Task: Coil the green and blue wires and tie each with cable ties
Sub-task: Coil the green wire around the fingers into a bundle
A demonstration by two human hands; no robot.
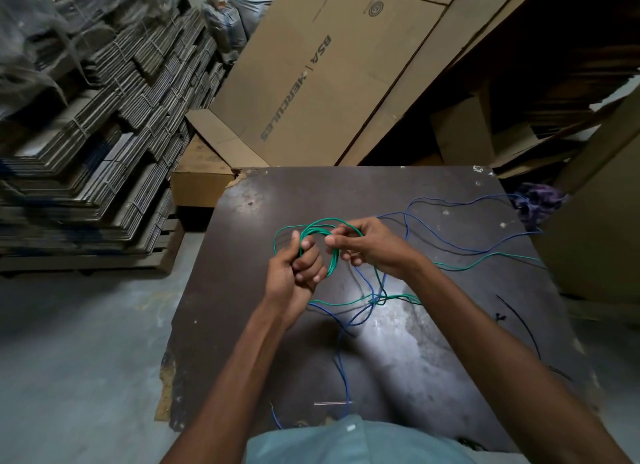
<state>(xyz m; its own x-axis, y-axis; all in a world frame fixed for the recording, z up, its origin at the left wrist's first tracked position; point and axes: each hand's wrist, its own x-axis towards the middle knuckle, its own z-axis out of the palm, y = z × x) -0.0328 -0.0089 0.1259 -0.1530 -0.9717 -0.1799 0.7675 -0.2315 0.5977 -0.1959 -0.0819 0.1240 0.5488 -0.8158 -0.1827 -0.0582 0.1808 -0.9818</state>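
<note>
Both forearms are bare from the elbows down to the left hand point(298, 273) and right hand point(367, 245), with no watch, ring or glove. Below the forearms shows a pale blue-green shirt point(346, 443) with one small white button.

A green wire point(320, 236) and a blue wire point(450, 241) lie on a dark brown table point(277, 325) with a pale grey worn patch. Tan cardboard point(311, 82) carries grey lettering. The shirt point(346, 443) is light teal.
</note>
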